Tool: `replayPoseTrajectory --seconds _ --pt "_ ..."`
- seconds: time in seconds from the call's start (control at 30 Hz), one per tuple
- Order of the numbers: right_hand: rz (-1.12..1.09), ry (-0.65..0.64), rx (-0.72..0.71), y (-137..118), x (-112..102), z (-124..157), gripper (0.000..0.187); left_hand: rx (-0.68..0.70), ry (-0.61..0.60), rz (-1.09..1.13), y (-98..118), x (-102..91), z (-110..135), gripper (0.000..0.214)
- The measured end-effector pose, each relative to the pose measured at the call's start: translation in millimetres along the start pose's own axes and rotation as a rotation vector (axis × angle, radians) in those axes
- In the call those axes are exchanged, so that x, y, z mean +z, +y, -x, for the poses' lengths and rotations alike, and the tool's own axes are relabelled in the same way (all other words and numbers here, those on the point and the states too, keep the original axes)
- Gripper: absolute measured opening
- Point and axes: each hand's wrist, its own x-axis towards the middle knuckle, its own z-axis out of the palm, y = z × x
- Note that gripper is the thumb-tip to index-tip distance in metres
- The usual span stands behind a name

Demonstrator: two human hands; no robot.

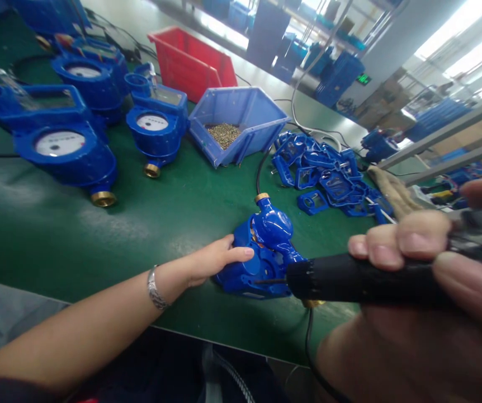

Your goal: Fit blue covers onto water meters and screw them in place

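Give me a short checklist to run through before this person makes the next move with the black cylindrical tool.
1. Work steadied: ok. The bare left hand holds the glossy blue meter with brass-coloured ends on the green tabletop.
2. Tool gripped: ok. The right hand is wrapped around the black cylindrical tool.
3. Left hand clear of the thin dark bit: ok. There is a gap between them.
4. Bit seated in a screw: cannot tell. The tip is too small and blurred.
5. Small brass-coloured pieces at hand: ok. They lie in the open blue plastic bin beyond the meter.
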Motion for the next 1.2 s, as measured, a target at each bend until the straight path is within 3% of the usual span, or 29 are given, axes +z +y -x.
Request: replayPoseTrajectory --seconds 0.07,0.2,0.5,0.83,1.2 --pt "-0.081 -0.048 -0.011 5.4 7.3 0.0 0.033 0.016 -0.009 -0.003 0.8 0.8 0.9 0.087" --pt "-0.080 -0.096 0.114 24.5 9.3 5.1 0.039 0.080 -0.018 -0.011 1.3 3.8 1.9 0.089" --pt "-0.125 -0.054 0.104 44.3 16.5 12.8 0.031 0.230 0.058 0.010 -5.3 11.3 -1.8 0.056" --pt "-0.159 -0.092 0.127 46.5 15.8 17.0 0.029 0.190 0.120 0.001 -6.7 13.7 -0.1 0.055" --pt "-0.159 -0.124 0.137 49.6 11.8 16.8 0.038 0.185 0.046 -0.047 -1.2 12.0 0.4 0.060"
